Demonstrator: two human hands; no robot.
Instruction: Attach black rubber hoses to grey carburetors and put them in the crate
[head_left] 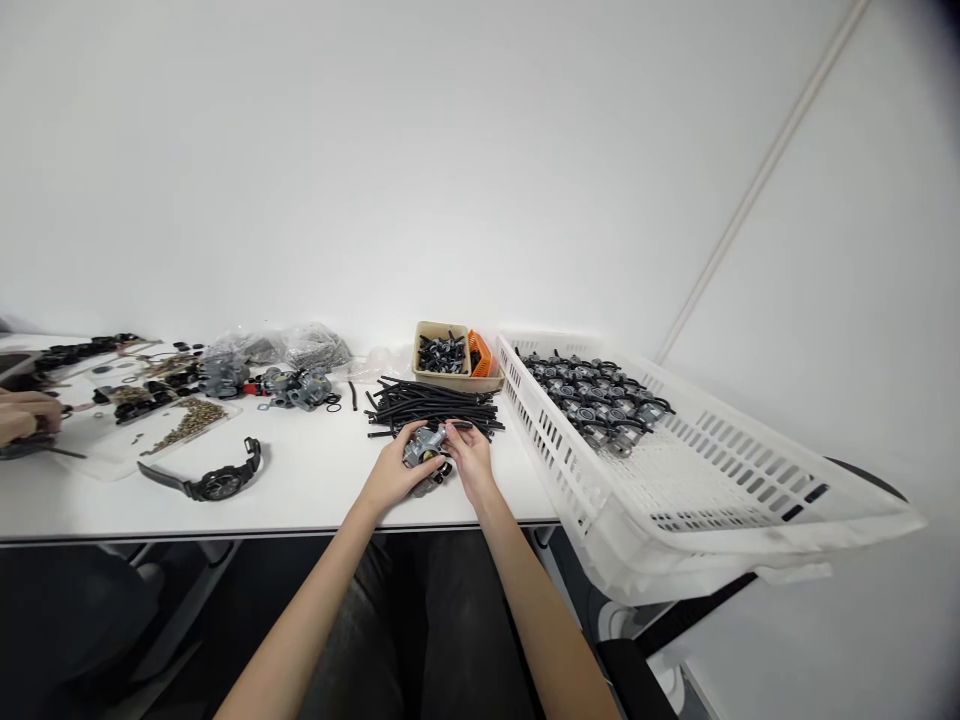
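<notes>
While both hands close around it, a grey carburettor (424, 447) sits just above the near edge of the worktop, its long axis apparently running across the body. The left hand (394, 472) cups its near side; the right hand (470, 458) pinches its far end. Loose black hoses (431, 407) lie just behind, a white slotted crate (712, 490) juts rightward, and a white wall (450, 150) rises beyond the white worktop (315, 485).
</notes>
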